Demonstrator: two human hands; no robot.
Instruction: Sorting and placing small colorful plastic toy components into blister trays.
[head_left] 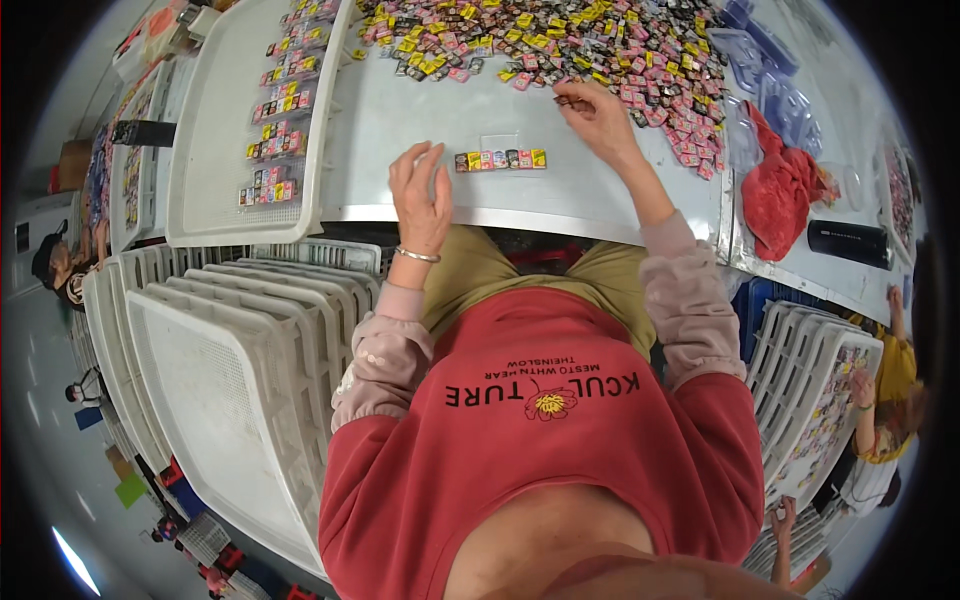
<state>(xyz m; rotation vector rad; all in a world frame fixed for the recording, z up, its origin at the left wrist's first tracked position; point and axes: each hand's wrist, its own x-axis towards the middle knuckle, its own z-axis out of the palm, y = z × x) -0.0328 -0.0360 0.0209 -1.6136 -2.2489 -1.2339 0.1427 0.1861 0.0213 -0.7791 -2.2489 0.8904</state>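
My left hand (420,196), with a bangle at the wrist, hovers over the white table left of a short row of small pieces (500,160). Its fingers are loosely bent and apart, with nothing seen in them. The row is yellow, pink, black and white, and a clear plastic edge (500,141) shows just behind it. My right hand (603,122) is at the near edge of a large heap of small coloured pieces (560,45). Its fingertips pinch a small dark piece (574,103), partly covered by the fingers.
A white tray (215,150) at the left holds a column of filled clear packs (283,103). Stacked white crates (215,370) stand beside my left arm. To the right lie clear plastic shells (785,105), a red cloth or bag (778,190) and a black cylinder (848,243). Other people work nearby.
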